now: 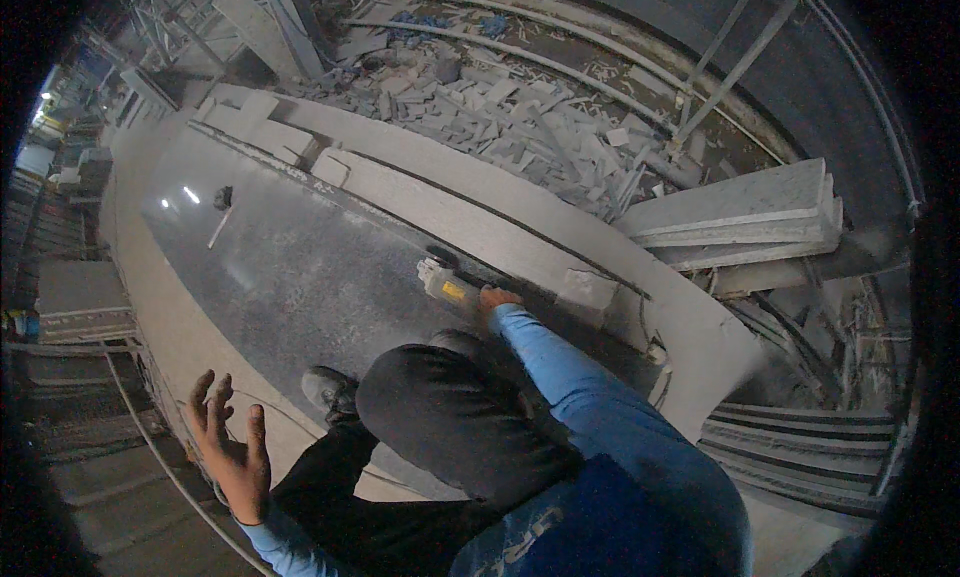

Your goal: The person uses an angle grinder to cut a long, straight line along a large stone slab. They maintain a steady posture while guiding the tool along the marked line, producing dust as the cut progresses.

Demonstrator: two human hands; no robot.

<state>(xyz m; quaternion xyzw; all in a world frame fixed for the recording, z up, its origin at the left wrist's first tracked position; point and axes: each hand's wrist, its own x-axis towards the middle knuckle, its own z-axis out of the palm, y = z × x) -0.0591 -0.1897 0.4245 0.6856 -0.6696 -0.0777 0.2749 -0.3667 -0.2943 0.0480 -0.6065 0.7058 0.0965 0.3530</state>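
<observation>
My right hand [497,299] is closed around the rear of a dusty power tool with a yellow label [452,291], which looks like an angle grinder. The tool sits at the far edge of a large dark stone slab [300,257], with a round dark part at its front end. Whether its disc touches the stone, I cannot tell. My left hand [232,452] is raised at the lower left, fingers spread and holding nothing. A small dark object [223,198] and a thin pale stick [217,229] lie toward the slab's far left end.
Beyond the slab lie pale stone strips [420,202] and a stone block [585,292]. Broken stone pieces [500,117] heap up farther back. Thick slabs [735,212] stack at the right. A cable [180,457] curves along the left. My shoe [328,389] is by the slab's near side.
</observation>
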